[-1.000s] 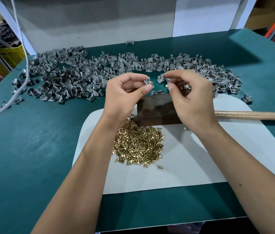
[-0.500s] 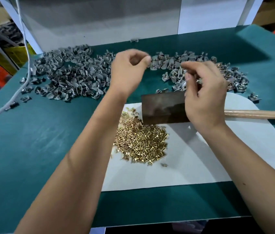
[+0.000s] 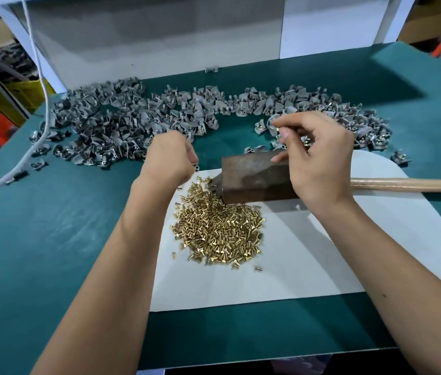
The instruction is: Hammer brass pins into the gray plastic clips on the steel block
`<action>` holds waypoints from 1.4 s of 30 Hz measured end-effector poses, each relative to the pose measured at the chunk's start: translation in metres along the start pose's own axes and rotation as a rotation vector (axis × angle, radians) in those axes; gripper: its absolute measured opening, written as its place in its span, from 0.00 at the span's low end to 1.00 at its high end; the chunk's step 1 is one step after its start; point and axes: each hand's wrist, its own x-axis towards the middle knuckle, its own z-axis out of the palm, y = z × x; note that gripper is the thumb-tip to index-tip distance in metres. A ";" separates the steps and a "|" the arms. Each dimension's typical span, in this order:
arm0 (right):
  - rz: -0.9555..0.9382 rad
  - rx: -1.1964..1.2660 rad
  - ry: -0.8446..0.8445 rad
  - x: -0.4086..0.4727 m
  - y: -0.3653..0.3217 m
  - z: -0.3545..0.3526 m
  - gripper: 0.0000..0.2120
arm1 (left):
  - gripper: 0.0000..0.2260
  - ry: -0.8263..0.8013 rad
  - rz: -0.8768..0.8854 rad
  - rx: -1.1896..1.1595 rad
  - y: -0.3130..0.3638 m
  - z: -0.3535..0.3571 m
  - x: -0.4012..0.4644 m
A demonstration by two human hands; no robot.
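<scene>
- Since the earlier frame, the left hand [image 3: 169,155] has dropped from above the clip pile [image 3: 122,123] to just left of the steel block [image 3: 254,177], fingers curled under; whether it holds a clip cannot be told.
- Pins and clips look light, stiff and easily fumbled; fingertip pinches probably suit them.
- Above the block, the right hand [image 3: 319,161] pinches something small, seemingly a brass pin [image 3: 278,128].
- Loose brass pins [image 3: 219,234] lie heaped just before the block.

Pins [image 3: 218,234] lie before the block [image 3: 254,177], clips [image 3: 143,120] behind, handle [image 3: 409,184] seemingly right.
</scene>
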 end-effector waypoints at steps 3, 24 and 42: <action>0.003 -0.015 -0.009 -0.001 0.000 0.000 0.09 | 0.11 0.081 -0.011 -0.071 -0.001 0.003 0.002; -0.066 0.167 -0.119 -0.001 -0.006 0.004 0.12 | 0.14 -0.091 0.488 -1.318 0.039 0.035 -0.031; -0.108 0.054 -0.188 -0.001 -0.006 0.003 0.10 | 0.17 -0.143 0.498 -1.326 0.037 0.034 -0.031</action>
